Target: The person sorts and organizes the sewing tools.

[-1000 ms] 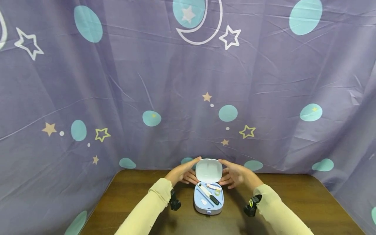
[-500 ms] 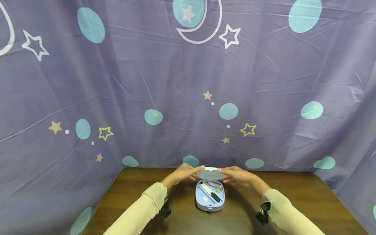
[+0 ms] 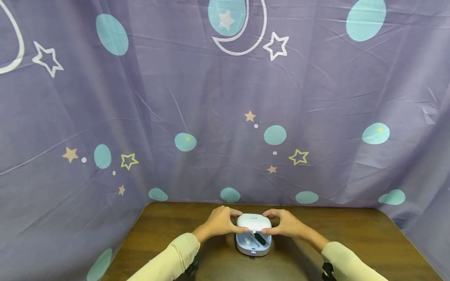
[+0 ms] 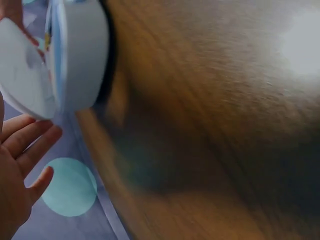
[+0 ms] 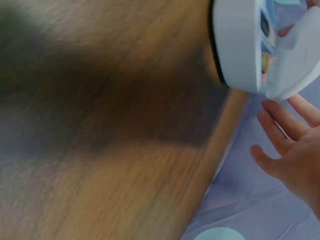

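Observation:
A small box with a rounded white lid (image 3: 254, 221) and a light blue inside (image 3: 242, 242) stands on the wooden table, its lid tilted partway down. My left hand (image 3: 220, 221) holds the lid's left side, thumb at the front edge and fingers toward the back. On the opposite side my right hand (image 3: 286, 224) grips the lid the same way. A tool's black handle (image 3: 260, 239) and a small white piece (image 3: 247, 241) show in the tray; the lid hides the back part. A yellowish item (image 5: 265, 62) shows inside, in the right wrist view.
The wooden table (image 3: 168, 222) reaches back to a purple curtain (image 3: 218, 97) printed with stars and teal spots. Dark wrist-worn devices (image 3: 328, 270) sit under the pale yellow sleeves (image 3: 172, 257).
Both hands have swung the lid forward and down from upright to a low tilt over the tray. Less of the tray's contents shows now.

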Tool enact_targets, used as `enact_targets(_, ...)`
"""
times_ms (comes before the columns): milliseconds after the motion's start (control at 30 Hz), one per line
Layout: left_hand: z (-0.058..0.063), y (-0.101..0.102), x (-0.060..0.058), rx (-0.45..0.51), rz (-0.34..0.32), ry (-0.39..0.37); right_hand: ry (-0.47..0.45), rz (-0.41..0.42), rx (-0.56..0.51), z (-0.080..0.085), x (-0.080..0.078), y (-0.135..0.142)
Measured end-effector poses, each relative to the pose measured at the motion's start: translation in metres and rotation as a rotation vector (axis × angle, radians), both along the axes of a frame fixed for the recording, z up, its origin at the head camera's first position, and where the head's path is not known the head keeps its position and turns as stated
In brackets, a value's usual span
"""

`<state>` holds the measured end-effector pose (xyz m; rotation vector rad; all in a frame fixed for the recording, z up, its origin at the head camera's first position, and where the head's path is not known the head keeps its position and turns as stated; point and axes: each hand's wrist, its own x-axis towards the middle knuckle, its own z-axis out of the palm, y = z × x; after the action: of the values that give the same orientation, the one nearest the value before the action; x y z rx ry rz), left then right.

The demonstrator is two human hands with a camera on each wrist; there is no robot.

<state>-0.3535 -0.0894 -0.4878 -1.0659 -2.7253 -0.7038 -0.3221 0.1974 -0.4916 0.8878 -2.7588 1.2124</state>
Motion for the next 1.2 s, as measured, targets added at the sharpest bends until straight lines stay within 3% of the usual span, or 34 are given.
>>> enact_targets(200,-0.01,-0.001,0.009,-0.075,-0.012,0.234,0.236,-0.024,0.128,-0.01,0.013,-0.004)
enact_targets(367,-0.017,-0.002,0.02,-0.115,-0.04,0.341,0.45,-0.071,0.301,-0.02,0.023,-0.007)
enact_targets(533,-0.023,0.0,0.022,-0.101,-0.034,0.434,0.543,-0.091,0.367,-0.026,0.025,-0.007)
enact_targets(767,-0.026,-0.001,0.024,-0.12,-0.009,0.413,0.595,-0.075,0.405,-0.032,0.022,-0.006)
enact_targets(967,-0.03,-0.003,0.024,-0.241,-0.013,0.351,0.531,-0.054,0.437,-0.035,0.023,-0.007)
enact_targets(1200,-0.035,-0.004,0.024,-0.273,-0.03,0.303,0.481,-0.063,0.455,-0.037,0.027,-0.007)
